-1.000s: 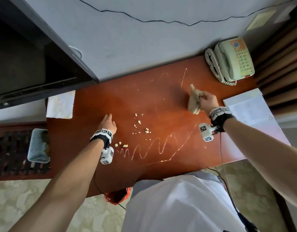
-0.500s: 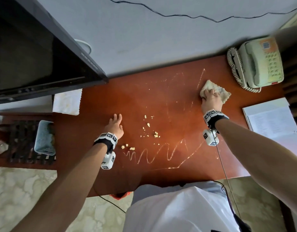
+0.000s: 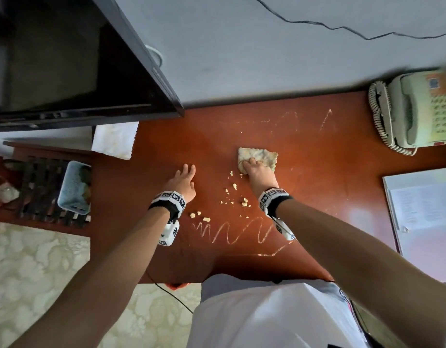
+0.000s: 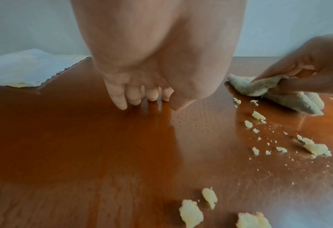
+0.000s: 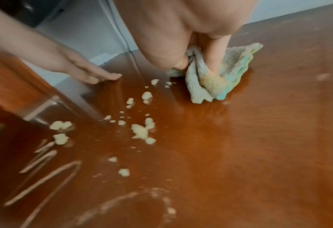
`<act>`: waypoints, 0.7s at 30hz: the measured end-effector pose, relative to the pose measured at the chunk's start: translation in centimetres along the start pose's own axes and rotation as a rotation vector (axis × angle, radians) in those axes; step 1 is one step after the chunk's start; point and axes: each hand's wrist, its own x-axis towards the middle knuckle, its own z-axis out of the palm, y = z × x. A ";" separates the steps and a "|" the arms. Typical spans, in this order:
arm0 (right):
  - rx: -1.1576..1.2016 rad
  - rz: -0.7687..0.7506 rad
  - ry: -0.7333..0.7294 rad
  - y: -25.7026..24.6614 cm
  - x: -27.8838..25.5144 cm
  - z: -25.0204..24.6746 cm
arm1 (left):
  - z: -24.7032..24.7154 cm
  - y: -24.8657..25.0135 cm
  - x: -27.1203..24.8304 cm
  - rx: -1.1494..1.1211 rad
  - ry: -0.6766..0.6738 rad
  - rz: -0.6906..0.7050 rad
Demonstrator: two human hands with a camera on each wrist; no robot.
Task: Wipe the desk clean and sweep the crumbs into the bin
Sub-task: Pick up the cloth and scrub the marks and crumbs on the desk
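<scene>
Pale crumbs [image 3: 232, 194] lie scattered mid-desk on the red-brown wooden desk [image 3: 317, 184], with white zigzag streaks [image 3: 232, 232] nearer the front edge and fainter streaks [image 3: 326, 119] at the back. My right hand [image 3: 257, 169] presses a bunched beige-green cloth [image 3: 258, 155] onto the desk just behind the crumbs. In the right wrist view, thumb and fingers [image 5: 216, 50] pinch the cloth [image 5: 220, 80] beside the crumbs [image 5: 140, 131]. My left hand [image 3: 184, 179] rests flat on the wood, left of the crumbs, holding nothing; its fingertips [image 4: 122, 103] touch the surface.
A telephone [image 3: 418, 109] stands at the back right and a sheet of paper [image 3: 423, 209] lies at the right edge. A white napkin [image 3: 114, 139] lies back left under the television [image 3: 66, 59]. A blue tray [image 3: 73, 187] sits off the left end. A red-orange sliver [image 3: 178, 285] shows below the front edge.
My right hand set the lifted cloth down at the back right, then slid it left to just behind the crumbs. The left hand stayed put.
</scene>
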 end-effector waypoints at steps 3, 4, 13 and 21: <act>0.170 -0.006 -0.055 -2.4 -0.8 0.4 | -0.8 0.1 -0.1 0.015 -0.045 -0.004; 0.234 0.019 -0.048 -2.6 -0.8 0.2 | -1.1 0.0 0.0 0.020 -0.066 -0.001; 0.445 0.246 0.331 5.2 4.2 -9.1 | -2.2 -1.2 0.9 0.036 -0.171 0.021; 0.064 0.170 0.181 6.1 9.9 -6.2 | -1.8 -1.0 0.7 0.033 -0.147 0.019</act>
